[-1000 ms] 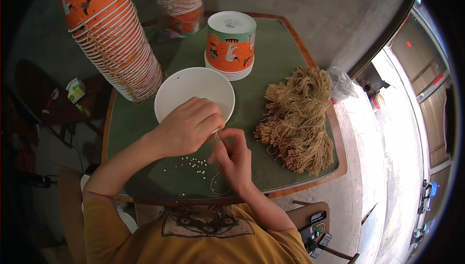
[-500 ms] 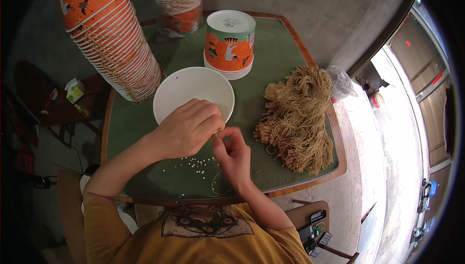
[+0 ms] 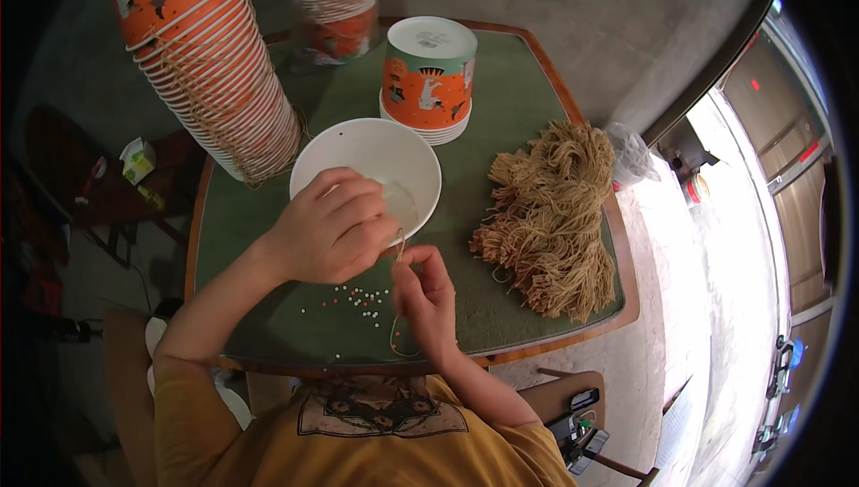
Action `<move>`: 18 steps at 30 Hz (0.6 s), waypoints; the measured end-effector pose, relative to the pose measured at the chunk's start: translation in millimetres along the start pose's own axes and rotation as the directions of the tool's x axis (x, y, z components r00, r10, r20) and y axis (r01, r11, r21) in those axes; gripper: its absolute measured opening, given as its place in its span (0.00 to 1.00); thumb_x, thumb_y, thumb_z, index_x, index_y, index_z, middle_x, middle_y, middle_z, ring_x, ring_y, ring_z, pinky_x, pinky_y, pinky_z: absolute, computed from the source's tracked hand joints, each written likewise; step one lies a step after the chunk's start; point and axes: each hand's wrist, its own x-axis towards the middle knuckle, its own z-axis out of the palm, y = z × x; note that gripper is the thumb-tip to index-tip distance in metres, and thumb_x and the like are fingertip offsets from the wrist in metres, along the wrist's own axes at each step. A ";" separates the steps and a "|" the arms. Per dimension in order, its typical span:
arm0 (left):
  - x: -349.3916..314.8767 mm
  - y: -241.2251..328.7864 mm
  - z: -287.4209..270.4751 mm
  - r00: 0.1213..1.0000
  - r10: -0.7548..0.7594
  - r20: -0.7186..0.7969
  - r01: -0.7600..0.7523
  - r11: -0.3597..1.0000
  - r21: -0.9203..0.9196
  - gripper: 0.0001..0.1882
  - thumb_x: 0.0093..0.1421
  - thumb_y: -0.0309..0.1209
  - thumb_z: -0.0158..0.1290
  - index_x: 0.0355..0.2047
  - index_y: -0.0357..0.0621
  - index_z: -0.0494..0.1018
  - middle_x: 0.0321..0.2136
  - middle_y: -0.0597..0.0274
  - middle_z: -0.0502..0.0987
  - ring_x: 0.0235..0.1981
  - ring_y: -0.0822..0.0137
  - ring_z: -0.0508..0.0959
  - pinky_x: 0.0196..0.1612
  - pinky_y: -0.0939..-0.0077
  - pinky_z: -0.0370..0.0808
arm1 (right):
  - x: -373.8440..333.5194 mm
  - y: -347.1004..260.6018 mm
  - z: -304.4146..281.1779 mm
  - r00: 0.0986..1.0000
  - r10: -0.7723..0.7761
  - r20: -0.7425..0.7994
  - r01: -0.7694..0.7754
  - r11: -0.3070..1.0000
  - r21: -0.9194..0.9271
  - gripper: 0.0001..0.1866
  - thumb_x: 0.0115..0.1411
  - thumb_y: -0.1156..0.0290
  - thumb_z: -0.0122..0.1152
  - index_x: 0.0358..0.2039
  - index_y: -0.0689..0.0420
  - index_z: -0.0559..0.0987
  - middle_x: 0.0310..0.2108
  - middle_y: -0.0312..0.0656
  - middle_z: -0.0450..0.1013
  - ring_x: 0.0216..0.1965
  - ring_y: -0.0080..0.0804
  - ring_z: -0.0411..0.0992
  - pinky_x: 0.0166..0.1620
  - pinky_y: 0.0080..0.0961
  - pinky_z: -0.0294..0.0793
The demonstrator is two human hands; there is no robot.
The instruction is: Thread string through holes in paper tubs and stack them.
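A white-lined paper bucket [image 3: 358,152] stands mouth up in front of me, with a small dark hole near its far rim. My left hand [image 3: 333,229] is closed over its near edge, fingers curled; what its fingertips grip is hidden. Just right of it, my right hand [image 3: 424,295] pinches a thin tan twine [image 3: 400,238] between thumb and forefinger. The twine rises toward the bucket's near rim by the left fingertips, and its tail hangs in a curve below the right hand. Small white and reddish beads [image 3: 365,299] lie scattered on the green tabletop, left of the right hand.
A tall leaning stack of orange paper buckets [image 3: 210,67] stands at the left, another bagged stack [image 3: 335,4] behind. Upside-down nested buckets [image 3: 429,84] sit beyond the bowl-like mouth. A large twine bundle [image 3: 550,219] lies right on the wood-edged table [image 3: 501,326].
My hands have drawn slightly apart; the left has lifted and its fingers shifted, while the right moved a little down. More twine shows between them. The view has shifted slightly.
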 end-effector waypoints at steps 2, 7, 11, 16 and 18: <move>-17.4 3.1 -0.4 0.999 0.018 -0.041 -0.016 0.999 0.049 0.13 0.50 0.29 0.58 0.36 0.46 0.70 0.36 0.64 0.71 0.44 0.62 0.74 0.50 0.59 0.70 | -7.6 -2.6 3.3 1.000 0.018 0.022 -0.018 1.000 -0.003 0.04 0.68 0.71 0.50 0.41 0.56 0.68 0.18 0.27 0.63 0.18 0.11 0.59 0.21 0.13 0.55; -52.9 16.7 0.1 0.983 -0.132 -0.131 0.168 0.931 0.325 0.19 0.47 0.27 0.60 0.40 0.50 0.70 0.43 0.64 0.69 0.50 0.57 0.70 0.54 0.56 0.68 | -24.4 -0.6 5.5 0.984 0.130 0.123 -0.124 0.991 -0.059 0.07 0.70 0.66 0.46 0.42 0.56 0.69 0.16 0.29 0.64 0.17 0.12 0.59 0.21 0.12 0.55; -67.1 59.3 8.7 0.747 -0.594 -0.299 0.624 0.781 0.007 0.13 0.53 0.22 0.58 0.38 0.44 0.68 0.38 0.57 0.68 0.38 0.55 0.71 0.44 0.64 0.69 | -31.7 2.0 7.1 0.946 0.242 0.217 -0.206 0.963 -0.175 0.12 0.72 0.62 0.42 0.42 0.55 0.71 0.16 0.30 0.66 0.16 0.12 0.58 0.21 0.12 0.56; -50.9 87.0 3.7 0.298 -0.837 0.460 0.498 -0.275 -0.823 0.10 0.66 0.30 0.49 0.44 0.38 0.73 0.35 0.64 0.74 0.37 0.73 0.73 0.46 0.77 0.69 | -37.8 6.2 10.1 0.921 0.305 0.243 -0.257 0.943 -0.211 0.12 0.72 0.62 0.42 0.41 0.55 0.72 0.16 0.30 0.66 0.16 0.12 0.58 0.22 0.12 0.57; -48.4 86.6 7.8 0.306 -0.799 0.517 0.414 -0.378 -0.828 0.13 0.68 0.33 0.47 0.45 0.36 0.73 0.36 0.64 0.76 0.38 0.75 0.73 0.46 0.79 0.69 | -39.1 8.1 10.7 0.912 0.327 0.249 -0.273 0.935 -0.228 0.12 0.72 0.62 0.41 0.41 0.55 0.72 0.16 0.30 0.67 0.16 0.12 0.57 0.22 0.12 0.57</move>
